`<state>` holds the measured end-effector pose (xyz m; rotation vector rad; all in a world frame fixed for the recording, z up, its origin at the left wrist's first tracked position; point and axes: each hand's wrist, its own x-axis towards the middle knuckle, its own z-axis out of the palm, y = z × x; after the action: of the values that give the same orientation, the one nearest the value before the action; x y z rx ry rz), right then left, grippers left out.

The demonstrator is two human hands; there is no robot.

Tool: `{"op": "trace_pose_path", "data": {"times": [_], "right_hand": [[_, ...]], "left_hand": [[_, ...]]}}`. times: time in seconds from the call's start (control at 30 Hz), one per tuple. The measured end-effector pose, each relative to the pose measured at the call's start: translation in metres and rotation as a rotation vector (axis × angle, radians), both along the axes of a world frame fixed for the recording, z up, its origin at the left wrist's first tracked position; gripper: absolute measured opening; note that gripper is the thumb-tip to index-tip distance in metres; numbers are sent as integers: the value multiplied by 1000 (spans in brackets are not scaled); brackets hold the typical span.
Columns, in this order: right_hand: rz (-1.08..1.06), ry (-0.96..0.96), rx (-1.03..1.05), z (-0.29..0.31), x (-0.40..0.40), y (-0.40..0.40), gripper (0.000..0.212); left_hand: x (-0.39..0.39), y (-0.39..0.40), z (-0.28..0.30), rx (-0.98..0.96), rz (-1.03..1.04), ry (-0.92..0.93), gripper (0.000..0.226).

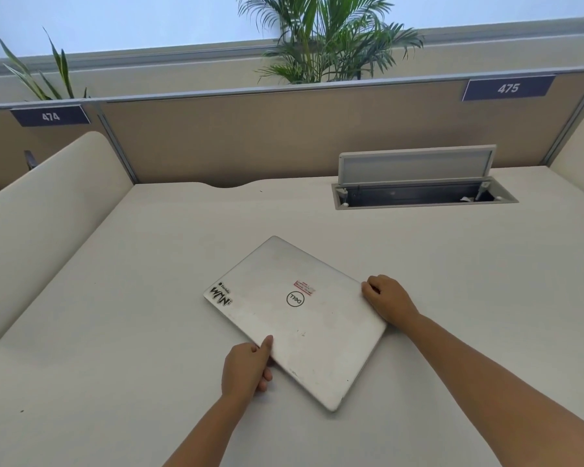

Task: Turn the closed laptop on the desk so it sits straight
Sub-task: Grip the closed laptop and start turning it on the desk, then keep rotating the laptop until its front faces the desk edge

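A closed silver Dell laptop (pixel 294 318) lies askew near the front middle of a pale office desk (pixel 115 315), its corners pointing roughly toward the partition and toward the person, its edges at a clear angle to the desk's front edge. Both bare hands grip it. The left hand (pixel 248 369) holds the long edge nearest the person, thumb pressed flat on the lid and fingers curled under the rim. The right hand (pixel 388 299) clasps the laptop's right-hand corner, fingers bent over the edge.

The lid carries a round Dell logo (pixel 295 299) at its centre, a small red-and-white label (pixel 304 287) just beside it, and a black-and-white sticker (pixel 221 295) at the left corner.

Farther back on the right, a cable box (pixel 422 195) recessed in the desk stands with its grey flap (pixel 417 165) raised. A beige partition (pixel 233 139) runs along the back of the desk, bearing dark number plates reading 474 (pixel 50 116) and 475 (pixel 508 88). A palm plant (pixel 327 38) rises behind the partition, with a second leafy plant (pixel 44 72) at far left.
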<state>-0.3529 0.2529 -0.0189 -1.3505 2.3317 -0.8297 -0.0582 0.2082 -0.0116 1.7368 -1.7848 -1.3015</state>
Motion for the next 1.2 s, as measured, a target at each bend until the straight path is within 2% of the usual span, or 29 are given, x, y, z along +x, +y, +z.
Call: {"op": "trace_pose_path", "data": {"times": [0.1, 0.2, 0.37, 0.5, 0.6, 0.73, 0.8, 0.93, 1.0, 1.07, 1.2], "right_hand": [[3, -3, 13, 0, 0, 1, 34], [4, -51, 17, 0, -1, 2, 13], [-120, -192, -82, -5, 0, 12, 19], [-218, -108, -178, -15, 2, 36, 18], [-357, -73, -267, -17, 9, 51, 16], [-472, -47, -346, -18, 24, 62, 16], [-526, -170, -415, -15, 31, 65, 10], [-788, -721, -696, -6, 43, 66, 13], [-820, -907, -727, -6, 53, 68, 14], [-819, -1000, -699, -4, 64, 68, 17], [-827, -1114, -642, 2, 68, 65, 39]], "left_hand": [[1, -2, -1, 11, -9, 15, 47], [2, -3, -2, 26, -13, 38, 45], [-3, -6, 0, 122, 108, 138, 52], [-7, -19, 2, 211, 157, 148, 59], [3, -33, -1, 156, 204, 167, 55], [22, -61, -2, -17, 317, 177, 32], [29, -73, -3, -85, 342, 184, 22], [40, -87, -7, -289, 458, 259, 7], [43, -91, -9, -367, 475, 245, 8], [42, -95, -10, -365, 465, 198, 9], [40, -110, -10, -274, 489, 168, 18]]}}
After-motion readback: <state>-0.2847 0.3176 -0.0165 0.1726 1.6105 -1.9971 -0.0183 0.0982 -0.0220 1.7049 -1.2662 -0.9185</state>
